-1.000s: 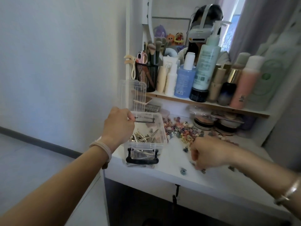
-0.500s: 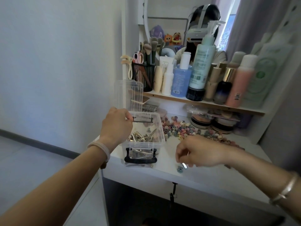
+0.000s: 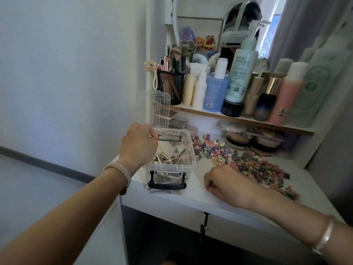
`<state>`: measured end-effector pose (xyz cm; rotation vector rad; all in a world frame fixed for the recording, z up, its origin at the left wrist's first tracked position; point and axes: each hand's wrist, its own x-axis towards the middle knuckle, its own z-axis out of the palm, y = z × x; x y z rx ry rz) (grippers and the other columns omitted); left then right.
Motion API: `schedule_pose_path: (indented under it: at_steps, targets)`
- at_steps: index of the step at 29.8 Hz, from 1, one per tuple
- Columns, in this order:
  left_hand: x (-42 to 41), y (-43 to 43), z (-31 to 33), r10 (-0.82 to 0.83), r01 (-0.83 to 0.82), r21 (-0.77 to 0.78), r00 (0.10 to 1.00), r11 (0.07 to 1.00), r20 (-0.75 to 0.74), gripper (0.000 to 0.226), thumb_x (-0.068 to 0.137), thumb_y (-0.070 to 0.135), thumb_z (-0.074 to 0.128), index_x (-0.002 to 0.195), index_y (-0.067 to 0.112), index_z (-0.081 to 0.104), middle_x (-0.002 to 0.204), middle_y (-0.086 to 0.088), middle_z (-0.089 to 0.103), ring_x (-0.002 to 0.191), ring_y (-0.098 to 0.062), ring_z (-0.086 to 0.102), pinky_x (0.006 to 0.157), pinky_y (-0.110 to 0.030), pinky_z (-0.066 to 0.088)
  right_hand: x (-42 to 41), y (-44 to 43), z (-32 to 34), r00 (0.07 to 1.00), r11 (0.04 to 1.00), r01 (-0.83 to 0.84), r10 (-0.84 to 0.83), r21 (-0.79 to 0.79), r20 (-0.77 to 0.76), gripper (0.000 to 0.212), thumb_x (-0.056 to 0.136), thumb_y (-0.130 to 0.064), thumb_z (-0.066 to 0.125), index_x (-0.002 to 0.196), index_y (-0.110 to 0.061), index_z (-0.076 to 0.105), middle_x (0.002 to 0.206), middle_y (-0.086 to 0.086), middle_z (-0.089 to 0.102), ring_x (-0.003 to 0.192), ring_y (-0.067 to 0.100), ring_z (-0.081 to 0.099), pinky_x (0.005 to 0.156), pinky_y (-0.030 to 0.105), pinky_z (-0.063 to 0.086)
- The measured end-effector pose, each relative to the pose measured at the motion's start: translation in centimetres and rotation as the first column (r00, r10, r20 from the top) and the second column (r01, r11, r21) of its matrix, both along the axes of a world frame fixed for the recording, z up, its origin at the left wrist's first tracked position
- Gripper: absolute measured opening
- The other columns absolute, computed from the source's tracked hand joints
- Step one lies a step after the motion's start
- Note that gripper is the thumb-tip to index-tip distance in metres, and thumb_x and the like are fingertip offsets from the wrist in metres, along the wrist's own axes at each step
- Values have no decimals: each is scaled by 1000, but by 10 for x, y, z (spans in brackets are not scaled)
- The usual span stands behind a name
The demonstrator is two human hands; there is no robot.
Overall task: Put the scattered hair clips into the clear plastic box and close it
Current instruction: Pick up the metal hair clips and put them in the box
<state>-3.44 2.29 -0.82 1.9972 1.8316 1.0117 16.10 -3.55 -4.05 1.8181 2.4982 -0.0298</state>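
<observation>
A clear plastic box (image 3: 172,148) sits on the desk (image 3: 193,197) near its front left corner. Its lid (image 3: 155,109) is tipped upright, leaving the inside open for filling. Silver clips (image 3: 166,159) already lie inside the box. The left hand (image 3: 139,144), arm stretched forward, curls its fingers over the box's left rim, probably to steady it. Just right of the box, the right hand (image 3: 227,182) rests knuckles-up on the desk. Its curled fingers pinch what looks like a thin clip (image 3: 204,187), with the tip pointing toward the box. Farther right of the box, small coloured hair clips (image 3: 252,165) lie heaped, not yet gathered.
</observation>
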Motion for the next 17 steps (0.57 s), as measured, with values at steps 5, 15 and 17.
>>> schedule_pose_path:
  at_steps: [5,15,17]
  targets:
    - [-1,-2,1,-22,23,-22,1000,1000,18,18,90,9,45,92,14,62,99,-2,40,83,-23,49,80,-26,33,-2,14,20,981,996,68,-58,52,-184,21,88,-2,49,88,-5,70,89,2,71,70,9,63,61,12,52]
    - [-14,-1,11,-46,45,16,994,999,96,18,86,3,53,77,17,57,115,-5,60,94,-33,64,86,-39,48,-59,46,86,907,992,-123,120,17,-404,25,86,-35,59,101,-18,70,93,-9,70,70,-1,60,62,6,40]
    - [-25,3,12,-25,24,8,994,1000,110,21,86,2,53,74,19,56,117,-5,61,93,-33,65,84,-36,48,-56,58,88,862,995,-58,88,77,-498,20,89,-25,57,101,-15,70,83,-10,64,59,-6,53,55,3,38]
